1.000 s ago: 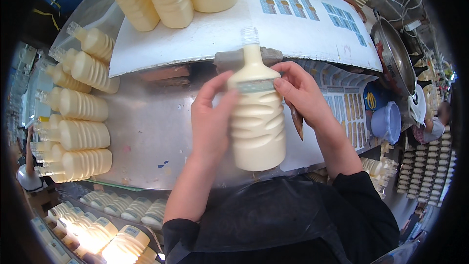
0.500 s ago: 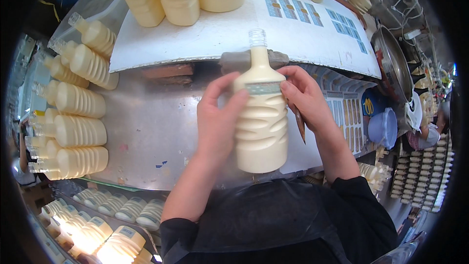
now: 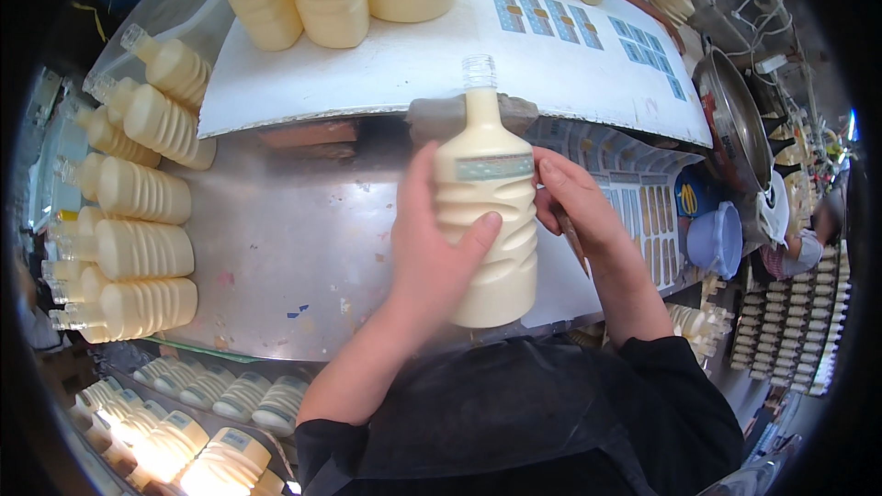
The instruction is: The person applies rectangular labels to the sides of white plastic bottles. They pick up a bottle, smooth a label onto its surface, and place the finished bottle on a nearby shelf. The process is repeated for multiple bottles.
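Observation:
A cream, ribbed bottle with a clear threaded neck stands in front of me, leaning slightly. Across its shoulder runs a blue-green label band. My left hand is wrapped around the bottle's left side, thumb pressed on the ribbed front. On the other side, my right hand has its fingertips against the bottle's edge beside the label. A thin brown pointed tool is tucked in the fingers of that hand, tip down; its exact kind cannot be told. Behind the bottle lies a grey-brown block of cloth or clay.
Cream bottles lie stacked at the left. More bottles stand on the white raised board with label sheets. Further sheets, a blue-violet bucket and a large pan are at right. A person is beyond.
My left hand has slid round the bottle, its thumb moving from the label down to the ribs. My right fingertips have shifted off the label to the bottle's side.

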Demonstrator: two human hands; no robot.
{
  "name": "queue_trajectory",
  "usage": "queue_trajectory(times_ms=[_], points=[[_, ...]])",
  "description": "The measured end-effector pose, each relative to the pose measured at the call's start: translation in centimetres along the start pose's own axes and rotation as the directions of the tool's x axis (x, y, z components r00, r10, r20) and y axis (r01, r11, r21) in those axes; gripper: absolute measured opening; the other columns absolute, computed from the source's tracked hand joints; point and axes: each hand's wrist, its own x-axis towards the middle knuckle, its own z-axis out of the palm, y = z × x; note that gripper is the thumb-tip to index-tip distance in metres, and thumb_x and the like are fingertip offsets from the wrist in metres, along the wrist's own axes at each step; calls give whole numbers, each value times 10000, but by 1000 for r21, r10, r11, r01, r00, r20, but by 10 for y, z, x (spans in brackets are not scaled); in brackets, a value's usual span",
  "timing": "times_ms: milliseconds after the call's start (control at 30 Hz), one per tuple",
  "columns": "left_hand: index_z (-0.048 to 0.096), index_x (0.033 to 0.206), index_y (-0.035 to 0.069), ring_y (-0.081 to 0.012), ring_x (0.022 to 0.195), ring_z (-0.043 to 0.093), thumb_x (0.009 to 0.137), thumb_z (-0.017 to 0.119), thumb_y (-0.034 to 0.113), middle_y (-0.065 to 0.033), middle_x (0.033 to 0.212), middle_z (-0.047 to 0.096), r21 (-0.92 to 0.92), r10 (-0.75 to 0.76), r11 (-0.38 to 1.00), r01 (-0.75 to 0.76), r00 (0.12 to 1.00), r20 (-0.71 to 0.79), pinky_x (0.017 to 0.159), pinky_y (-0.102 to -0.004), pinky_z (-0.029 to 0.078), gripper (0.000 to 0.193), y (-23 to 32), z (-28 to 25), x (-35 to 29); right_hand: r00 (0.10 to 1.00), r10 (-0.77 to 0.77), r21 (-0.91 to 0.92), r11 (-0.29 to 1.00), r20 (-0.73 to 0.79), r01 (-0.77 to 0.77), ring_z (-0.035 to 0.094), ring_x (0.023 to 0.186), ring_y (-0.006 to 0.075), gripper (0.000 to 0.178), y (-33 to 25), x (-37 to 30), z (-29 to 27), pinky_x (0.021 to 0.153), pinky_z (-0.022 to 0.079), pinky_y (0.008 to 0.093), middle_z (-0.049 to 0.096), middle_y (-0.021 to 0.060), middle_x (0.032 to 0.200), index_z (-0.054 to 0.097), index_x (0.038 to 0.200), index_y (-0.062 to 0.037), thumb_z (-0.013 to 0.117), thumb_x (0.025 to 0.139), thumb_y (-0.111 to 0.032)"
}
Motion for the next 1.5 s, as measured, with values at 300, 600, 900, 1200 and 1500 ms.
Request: queue_trajectory(times_ms=[300,600,900,1200,1500], points=[[208,1614,32,-300,1424,435,859,668,62,-184,1555,407,-247,-92,965,92,996,10,1181,-414,362,886,3,6,2,996,-85,-96,992,-34,81,449,649,10,405,-5,-6,3,566,374,165,567,-32,906,528,1422,-8,479,1078,-215],[486,1405,5,-180,1226,539,1000,570,63,-105,1336,555,-222,-88,973,59,988,-123,1085,-346,424,418,19,9,17,987,-156,-65,986,-31,154,504,749,-4,272,-3,11,-2,654,408,170,587,-49,892,545,1238,-40,625,1029,-194],[514,1362,5,-164,1191,555,1011,591,36,-95,1309,572,-253,-84,966,42,984,-158,1054,-325,448,361,13,12,19,988,-152,-28,988,-24,152,527,756,-4,248,2,17,-1,680,441,179,574,-62,826,535,1188,-43,656,1017,-175],[525,1349,-7,-193,1172,598,1016,583,58,-113,1289,595,-208,-73,978,30,977,-201,1031,-366,520,344,11,14,19,988,-146,-10,989,-38,146,533,738,1,254,4,19,0,656,442,176,578,-56,812,533,1184,-42,665,1008,-169],[445,1449,3,-214,1222,580,1018,573,60,-134,1359,561,-168,-80,985,46,976,-204,1059,-378,499,453,11,15,19,995,-91,103,990,-38,95,524,755,4,254,-2,13,-4,651,437,183,594,-36,840,575,1248,-49,597,1037,-189]])
